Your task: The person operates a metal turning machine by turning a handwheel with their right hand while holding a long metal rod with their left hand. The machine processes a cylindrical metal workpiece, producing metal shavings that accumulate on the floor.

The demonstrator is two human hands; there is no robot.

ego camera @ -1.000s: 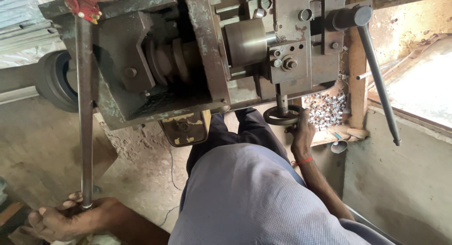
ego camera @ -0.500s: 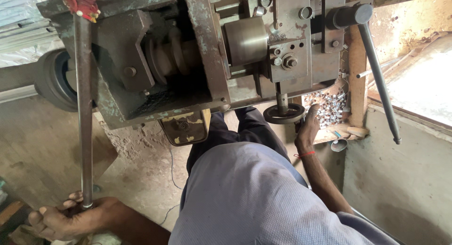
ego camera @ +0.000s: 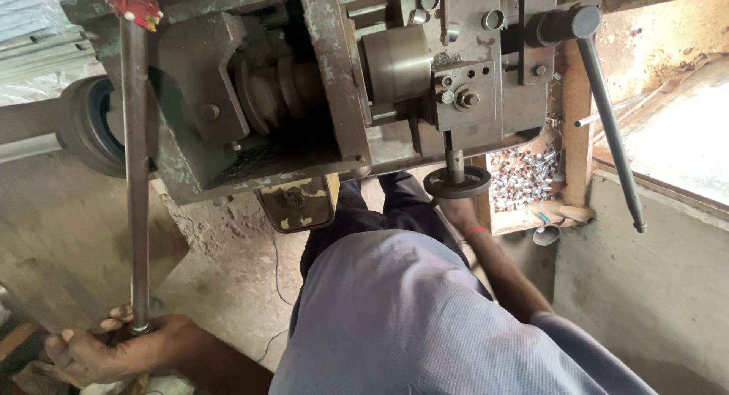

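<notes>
My left hand (ego camera: 114, 351) is at the bottom left, closed around the lower end of a long steel lever rod (ego camera: 137, 175). The rod runs up to the old grey metal machine (ego camera: 319, 84), where a red rag (ego camera: 133, 2) is tied on it. My right hand (ego camera: 458, 210) reaches past my blue-grey shirt to the small dark handwheel (ego camera: 457, 184) under the machine and grips its rim from below. The fingers are partly hidden by the wheel. A red band (ego camera: 475, 232) sits on that wrist.
A second long lever with a dark knob (ego camera: 607, 129) slants down on the right. A wooden tray of several small shiny metal sleeves (ego camera: 524, 179) lies behind the handwheel. A rubber-rimmed wheel (ego camera: 87, 125) is at the left, and a concrete ledge (ego camera: 645, 273) at the right.
My right hand has slid left from the side of the handwheel to just beneath it. My left hand stays on the rod.
</notes>
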